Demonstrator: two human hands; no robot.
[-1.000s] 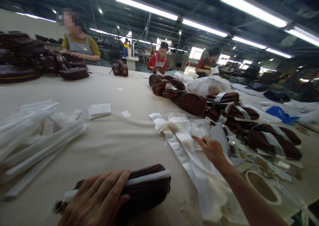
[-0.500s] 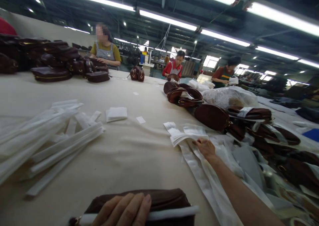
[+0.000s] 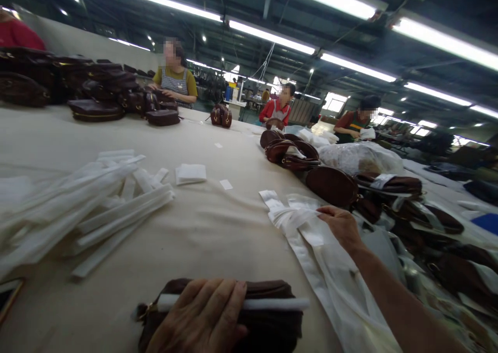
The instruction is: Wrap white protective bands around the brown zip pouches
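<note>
My left hand (image 3: pixel 202 319) lies over a dark brown bag (image 3: pixel 268 322) at the near edge of the cloth-covered table (image 3: pixel 202 228), fingers curled over a white strip (image 3: pixel 272 304) along the bag's top. My right hand (image 3: pixel 341 227) reaches forward to a stack of long white strips (image 3: pixel 307 239) and pinches the end of one of them, lifting it slightly. Just beyond that hand lie several brown bags (image 3: pixel 330 186) with white bands.
A loose heap of white strips (image 3: pixel 78 207) covers the left side, with small white pads (image 3: pixel 190 173) beyond. Brown bags (image 3: pixel 97 96) are piled at the far left. Three people work at the table's far side. Clear plastic bags (image 3: pixel 360 157) lie at right.
The view has tilted and shifted left. My right hand has closed on the end of the white strips and drawn it up. My left hand stays on the bag.
</note>
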